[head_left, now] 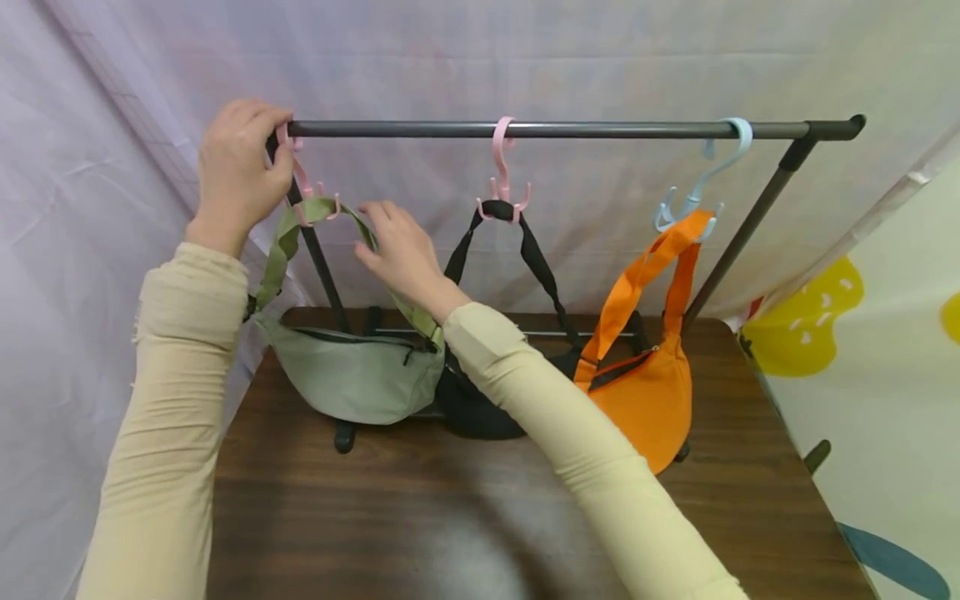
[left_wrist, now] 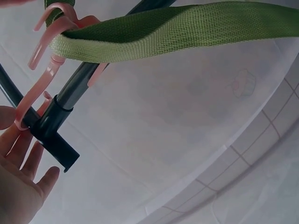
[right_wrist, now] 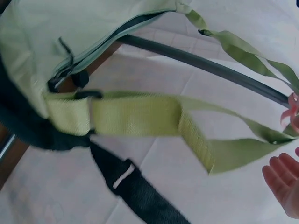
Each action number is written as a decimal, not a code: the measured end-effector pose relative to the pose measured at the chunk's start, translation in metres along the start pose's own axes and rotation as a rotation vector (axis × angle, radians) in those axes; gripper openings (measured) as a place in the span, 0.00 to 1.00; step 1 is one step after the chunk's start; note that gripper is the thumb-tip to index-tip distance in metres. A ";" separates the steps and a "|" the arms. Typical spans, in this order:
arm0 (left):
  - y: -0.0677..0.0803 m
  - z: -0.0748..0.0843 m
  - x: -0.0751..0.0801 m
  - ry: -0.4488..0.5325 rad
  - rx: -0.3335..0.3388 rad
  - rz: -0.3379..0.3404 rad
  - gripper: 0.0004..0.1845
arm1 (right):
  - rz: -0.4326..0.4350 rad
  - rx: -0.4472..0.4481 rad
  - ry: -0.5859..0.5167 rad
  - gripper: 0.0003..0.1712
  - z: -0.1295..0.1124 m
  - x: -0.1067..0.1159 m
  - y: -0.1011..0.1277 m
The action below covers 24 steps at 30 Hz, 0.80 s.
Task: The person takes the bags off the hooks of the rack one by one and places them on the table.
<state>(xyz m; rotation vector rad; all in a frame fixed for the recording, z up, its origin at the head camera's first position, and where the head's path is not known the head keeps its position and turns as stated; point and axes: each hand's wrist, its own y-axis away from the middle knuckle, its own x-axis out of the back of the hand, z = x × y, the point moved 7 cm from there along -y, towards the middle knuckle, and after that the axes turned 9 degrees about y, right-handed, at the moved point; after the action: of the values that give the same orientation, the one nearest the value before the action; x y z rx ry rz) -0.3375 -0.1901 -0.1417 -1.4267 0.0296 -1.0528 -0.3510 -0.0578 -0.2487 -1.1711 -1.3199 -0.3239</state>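
- Brown table (head_left: 480,517) is standing near.
- Grey-green bag (head_left: 352,379) is hanging at left by its strap (head_left: 277,258) from a pink hook (left_wrist: 43,85).
- Black bag (head_left: 476,408) and orange bag (head_left: 648,408) are hanging farther right.
- Right hand (head_left: 405,254) is hovering by the strap, fingers loose.
- Left hand (head_left: 243,162) is pinching the hook on the far rail (head_left: 420,129).

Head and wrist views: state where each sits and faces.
Head: on the head, looking forward and down at the rack; left hand, right hand, sleeves show.
Left wrist: on that wrist, facing the pink hook; left hand shows.
Right wrist: on that wrist, facing the green strap; right hand shows.
Wrist views share that strap.
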 end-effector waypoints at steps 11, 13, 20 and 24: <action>-0.002 -0.002 0.002 0.017 0.047 -0.027 0.15 | 0.052 -0.088 -0.167 0.13 0.000 -0.006 -0.025; -0.002 -0.002 0.002 0.023 0.047 -0.028 0.14 | 0.070 -0.083 -0.177 0.12 0.001 -0.005 -0.026; -0.002 -0.004 0.004 0.038 0.028 -0.020 0.15 | 0.130 -0.049 -0.146 0.10 0.006 0.003 -0.032; -0.003 -0.005 0.005 0.036 0.021 -0.024 0.14 | 0.191 -0.008 -0.109 0.09 0.003 0.014 -0.038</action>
<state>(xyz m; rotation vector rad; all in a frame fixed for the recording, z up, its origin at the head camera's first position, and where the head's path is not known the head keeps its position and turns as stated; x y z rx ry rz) -0.3392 -0.1965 -0.1378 -1.3917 0.0275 -1.0958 -0.3776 -0.0661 -0.2196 -1.3264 -1.2893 -0.1281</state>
